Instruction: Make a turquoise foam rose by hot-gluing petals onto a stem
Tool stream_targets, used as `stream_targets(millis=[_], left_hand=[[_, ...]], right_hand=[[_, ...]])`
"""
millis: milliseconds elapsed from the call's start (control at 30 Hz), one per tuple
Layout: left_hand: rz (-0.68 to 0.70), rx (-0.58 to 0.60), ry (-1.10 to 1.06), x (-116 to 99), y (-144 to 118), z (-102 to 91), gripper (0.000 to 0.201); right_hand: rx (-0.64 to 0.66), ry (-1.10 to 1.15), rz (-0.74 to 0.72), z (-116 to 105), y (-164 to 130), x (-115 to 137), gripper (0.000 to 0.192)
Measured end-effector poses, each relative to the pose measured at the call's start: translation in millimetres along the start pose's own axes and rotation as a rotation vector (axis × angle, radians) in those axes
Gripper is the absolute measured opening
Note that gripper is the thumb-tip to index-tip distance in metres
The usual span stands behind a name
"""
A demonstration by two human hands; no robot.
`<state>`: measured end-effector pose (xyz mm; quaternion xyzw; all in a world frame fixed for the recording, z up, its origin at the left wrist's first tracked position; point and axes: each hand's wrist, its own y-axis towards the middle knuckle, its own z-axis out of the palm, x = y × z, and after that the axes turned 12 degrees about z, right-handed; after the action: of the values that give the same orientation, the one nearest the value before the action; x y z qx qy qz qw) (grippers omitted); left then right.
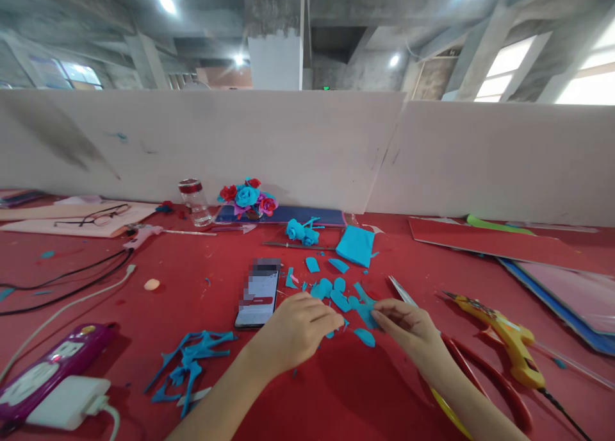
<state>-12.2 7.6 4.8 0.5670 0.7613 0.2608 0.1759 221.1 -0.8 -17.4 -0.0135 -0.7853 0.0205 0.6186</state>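
My left hand (pixel 295 329) rests curled on the red table (pixel 202 287), fingertips pinching a small blue foam piece at its right edge. My right hand (pixel 408 325) pinches a blue foam petal piece (pixel 366 310) between thumb and fingers. Several cut blue petals (pixel 331 290) lie just beyond both hands, and one more blue petal (pixel 365 337) lies between them. A phone (pixel 259 293) lies left of the petals.
Scissors (pixel 461 357) and a yellow glue gun (pixel 509 338) lie to the right. Blue foam scraps (pixel 192 361) and a power strip (pixel 52 364) sit at left. A folded blue sheet (pixel 355 243), blue roses (pixel 302 231), a flower bouquet (pixel 247 199) and a jar (pixel 195 202) stand farther back.
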Motion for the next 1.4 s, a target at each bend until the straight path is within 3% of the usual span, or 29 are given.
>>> stream_targets(millis=[600,967,1267,1400], left_hand=[[0.003,-0.05,-0.013,0,0,-0.8,0.022],[-0.008,-0.009,-0.043,-2,2,-2.3,0.027],[-0.002,0.006,-0.059,-3,3,-2.6,0.029],[-0.009,0.002,-0.063,-3,4,-2.7,0.028]], right_hand=[[-0.056,-0.003,-0.053,1,-8,15,0.029],[0.168,0.033,-0.019,6,-12,13,0.021],[0.223,0.064,0.042,9,-19,21,0.029],[0.253,0.132,0.044,9,-19,21,0.023]])
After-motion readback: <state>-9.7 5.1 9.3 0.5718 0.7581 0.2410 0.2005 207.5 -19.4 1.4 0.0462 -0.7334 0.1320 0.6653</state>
